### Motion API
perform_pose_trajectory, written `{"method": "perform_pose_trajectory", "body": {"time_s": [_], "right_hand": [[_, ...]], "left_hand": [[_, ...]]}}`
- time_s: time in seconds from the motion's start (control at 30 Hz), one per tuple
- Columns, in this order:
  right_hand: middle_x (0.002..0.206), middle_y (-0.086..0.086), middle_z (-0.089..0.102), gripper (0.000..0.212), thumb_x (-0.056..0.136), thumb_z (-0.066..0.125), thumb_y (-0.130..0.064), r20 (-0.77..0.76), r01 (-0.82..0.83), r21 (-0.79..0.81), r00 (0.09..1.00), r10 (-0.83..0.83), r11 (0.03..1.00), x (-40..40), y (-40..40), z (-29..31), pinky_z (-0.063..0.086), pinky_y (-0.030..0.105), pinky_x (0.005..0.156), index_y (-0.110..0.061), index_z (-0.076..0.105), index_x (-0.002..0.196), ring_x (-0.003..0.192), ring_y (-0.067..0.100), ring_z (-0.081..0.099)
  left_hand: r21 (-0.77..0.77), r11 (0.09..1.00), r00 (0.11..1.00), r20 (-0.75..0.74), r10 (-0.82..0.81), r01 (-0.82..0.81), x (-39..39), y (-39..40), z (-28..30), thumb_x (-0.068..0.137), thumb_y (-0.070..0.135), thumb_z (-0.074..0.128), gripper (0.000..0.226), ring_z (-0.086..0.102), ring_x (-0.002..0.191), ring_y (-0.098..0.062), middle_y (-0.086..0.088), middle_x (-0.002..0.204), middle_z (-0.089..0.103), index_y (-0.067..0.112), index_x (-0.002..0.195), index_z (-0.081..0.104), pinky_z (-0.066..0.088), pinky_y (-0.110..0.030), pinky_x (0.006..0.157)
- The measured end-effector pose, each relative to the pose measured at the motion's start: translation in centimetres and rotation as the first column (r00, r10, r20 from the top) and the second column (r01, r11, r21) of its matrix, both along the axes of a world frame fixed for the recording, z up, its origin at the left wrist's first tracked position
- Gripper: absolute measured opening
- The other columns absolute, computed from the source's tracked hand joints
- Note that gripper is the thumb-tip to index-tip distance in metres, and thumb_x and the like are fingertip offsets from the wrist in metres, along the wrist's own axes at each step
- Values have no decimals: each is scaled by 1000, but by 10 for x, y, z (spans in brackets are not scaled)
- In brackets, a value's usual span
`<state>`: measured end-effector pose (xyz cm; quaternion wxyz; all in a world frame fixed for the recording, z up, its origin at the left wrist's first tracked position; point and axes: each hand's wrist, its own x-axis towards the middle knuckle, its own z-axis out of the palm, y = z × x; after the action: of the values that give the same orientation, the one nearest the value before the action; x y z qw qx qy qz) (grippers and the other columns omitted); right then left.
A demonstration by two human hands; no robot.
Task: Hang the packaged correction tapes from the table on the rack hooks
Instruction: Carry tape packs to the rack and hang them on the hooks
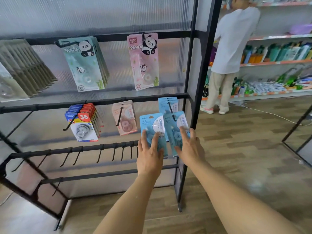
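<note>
My left hand (149, 154) holds a blue packaged correction tape (151, 123) upright in front of the rack, fingers spread over its lower half. My right hand (189, 147) holds a second blue pack (174, 122), whose hang hole sits on the tip of a black hook (170, 108). More blue packs (166, 102) hang further back on that same hook. The hook belongs to the middle bar (101, 103) of the black rack. The table is not in view.
Pink packs (125, 117) and red-blue "36" packs (84, 122) hang on the middle bar, panda packs (143, 61) above. The lower bar (84, 149) carries several bare hooks. A person (231, 53) stands at store shelves to the right. Wooden floor lies below.
</note>
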<state>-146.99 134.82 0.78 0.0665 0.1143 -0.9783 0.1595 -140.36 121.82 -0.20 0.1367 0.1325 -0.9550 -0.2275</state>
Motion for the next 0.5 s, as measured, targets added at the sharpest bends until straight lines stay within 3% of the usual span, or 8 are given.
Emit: {"method": "perform_pose_trajectory", "body": {"time_s": [0.3,0.37,0.5], "right_hand": [[156,10,12,74,93,60,-27,-33,41,-30,999,-42,999,-40,-23,2,52,33,81,-25,14,151,123,28,47],[153,10,26,64,94,58,-20,-98,36,-94,994,-45,995,-39,-23,2,51,36,83,-20,24,149,122,28,49],[126,14,59,44,90,59,-12,-294,-49,-269,955,-34,962,-24,-20,-1,52,38,72,-6,49,132,103,31,63]], "left_hand": [[-4,999,999,-8,-32,32,-28,-11,-4,102,34,44,59,2,147,-27,5,158,-16,40,151,12,47,-44,104],[-5,999,999,-15,-36,35,-30,-9,-5,102,35,44,60,1,147,-28,4,159,-17,39,152,11,45,-44,106],[8,999,991,-126,-38,39,-26,-2,-8,99,32,50,57,10,146,-33,-2,160,-7,35,150,23,47,-47,101]]}}
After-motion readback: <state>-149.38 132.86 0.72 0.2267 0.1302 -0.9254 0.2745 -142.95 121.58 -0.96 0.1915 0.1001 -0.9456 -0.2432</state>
